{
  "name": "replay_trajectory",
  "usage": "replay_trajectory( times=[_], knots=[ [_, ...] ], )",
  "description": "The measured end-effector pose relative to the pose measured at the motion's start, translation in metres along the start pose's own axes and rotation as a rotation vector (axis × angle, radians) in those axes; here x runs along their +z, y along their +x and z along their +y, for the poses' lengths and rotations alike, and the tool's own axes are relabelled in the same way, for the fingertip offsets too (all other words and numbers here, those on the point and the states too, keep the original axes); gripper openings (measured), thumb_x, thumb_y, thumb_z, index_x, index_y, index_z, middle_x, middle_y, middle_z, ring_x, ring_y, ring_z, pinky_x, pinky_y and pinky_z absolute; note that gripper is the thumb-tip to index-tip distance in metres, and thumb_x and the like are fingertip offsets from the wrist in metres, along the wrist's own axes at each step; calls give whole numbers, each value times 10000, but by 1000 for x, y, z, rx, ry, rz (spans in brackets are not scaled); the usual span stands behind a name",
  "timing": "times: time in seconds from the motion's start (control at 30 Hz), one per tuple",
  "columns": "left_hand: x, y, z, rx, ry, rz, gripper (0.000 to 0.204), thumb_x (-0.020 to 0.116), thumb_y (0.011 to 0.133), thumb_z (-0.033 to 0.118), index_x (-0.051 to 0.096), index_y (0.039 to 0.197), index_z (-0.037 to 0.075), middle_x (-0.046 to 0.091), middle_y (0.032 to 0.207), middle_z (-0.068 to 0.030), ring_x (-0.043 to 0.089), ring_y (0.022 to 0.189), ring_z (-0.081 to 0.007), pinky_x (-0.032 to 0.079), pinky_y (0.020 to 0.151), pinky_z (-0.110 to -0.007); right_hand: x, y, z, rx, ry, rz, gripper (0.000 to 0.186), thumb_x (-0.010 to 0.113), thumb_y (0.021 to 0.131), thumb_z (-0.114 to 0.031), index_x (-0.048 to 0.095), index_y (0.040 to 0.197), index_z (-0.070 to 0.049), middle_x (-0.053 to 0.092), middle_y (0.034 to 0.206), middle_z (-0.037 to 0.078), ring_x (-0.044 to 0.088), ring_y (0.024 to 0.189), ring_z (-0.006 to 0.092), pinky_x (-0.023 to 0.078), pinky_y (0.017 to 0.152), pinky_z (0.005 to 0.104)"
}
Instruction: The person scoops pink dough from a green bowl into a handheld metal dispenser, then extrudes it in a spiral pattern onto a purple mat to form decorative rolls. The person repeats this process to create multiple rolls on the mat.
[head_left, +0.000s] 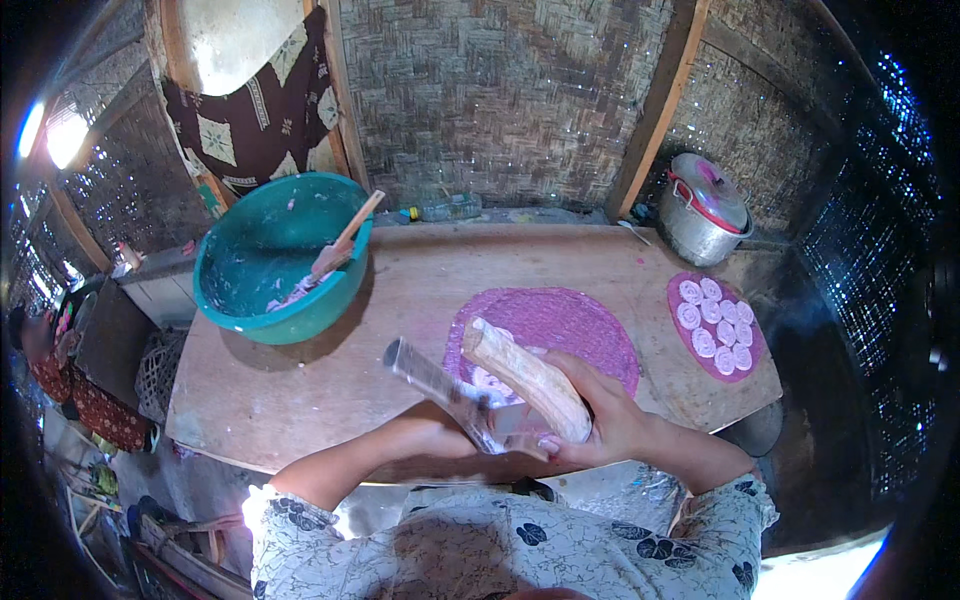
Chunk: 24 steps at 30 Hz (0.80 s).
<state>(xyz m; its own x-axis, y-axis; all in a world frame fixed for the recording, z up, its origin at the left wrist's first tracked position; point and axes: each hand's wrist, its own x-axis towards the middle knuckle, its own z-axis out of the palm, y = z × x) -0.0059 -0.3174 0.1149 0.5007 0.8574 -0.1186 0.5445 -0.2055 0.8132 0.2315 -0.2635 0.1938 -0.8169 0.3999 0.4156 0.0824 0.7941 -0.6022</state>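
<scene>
Over the table's near edge, my right hand (605, 415) is closed round a thick pale wooden stick (530, 375), which slants up to the left. My left hand (435, 432) is closed at a shiny greyish tube (430, 378), partly smeared by motion; its fingers are mostly hidden behind it. The tube's lower end lies close to my right hand's fingertips. Behind both hands is a round purple mat (570, 318), with a pale coiled piece of dough (490, 382) partly visible at its near left.
A green basin (225, 290) at the left holds a wooden spatula (345, 235) and pinkish dough. On the right, a smaller purple mat (673, 290) bears several pale coils, with a lidded metal pot (690, 225) behind. A bottle (447, 208) lies by the wall. Another person (95, 400) is far left.
</scene>
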Motion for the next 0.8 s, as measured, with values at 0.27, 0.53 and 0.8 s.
replay_trajectory(
  times=[0.27, 0.53, 0.8],
  knots=[
    [36, 60, 68, 38, -451, -102, 552, 729, 803, 243, 498, 1255, 25, 525, 1263, -150, 503, 1155, -253, 390, 1017, -372, -28, -57, 35, 176, 212, -70, 837, 743, 745, -253, 291, 1401, 3, 426, 1352, 230, 432, 1273, 342, 343, 1049, 390],
    [27, 101, 61, 292, -67, -183, 716, 808, 714, 240, 453, 1287, -1, 495, 1292, -153, 459, 1210, -285, 383, 1021, -373, -35, -190, 181, 619, 1556, -892, 1043, 694, 699, -562, 226, 1443, -2, 476, 1298, 238, 509, 1181, 312, 385, 998, 426],
    [-67, 165, 132, 787, -1156, 197, 971, 458, 819, 690, 61, 1489, 110, 282, 1446, -263, 409, 1269, -362, 302, 1075, -488, 11, -150, 196, 481, 1872, -897, 1046, 523, 718, -675, 205, 1449, 2, 475, 1299, 258, 511, 1169, 357, 381, 993, 455]
  ],
)
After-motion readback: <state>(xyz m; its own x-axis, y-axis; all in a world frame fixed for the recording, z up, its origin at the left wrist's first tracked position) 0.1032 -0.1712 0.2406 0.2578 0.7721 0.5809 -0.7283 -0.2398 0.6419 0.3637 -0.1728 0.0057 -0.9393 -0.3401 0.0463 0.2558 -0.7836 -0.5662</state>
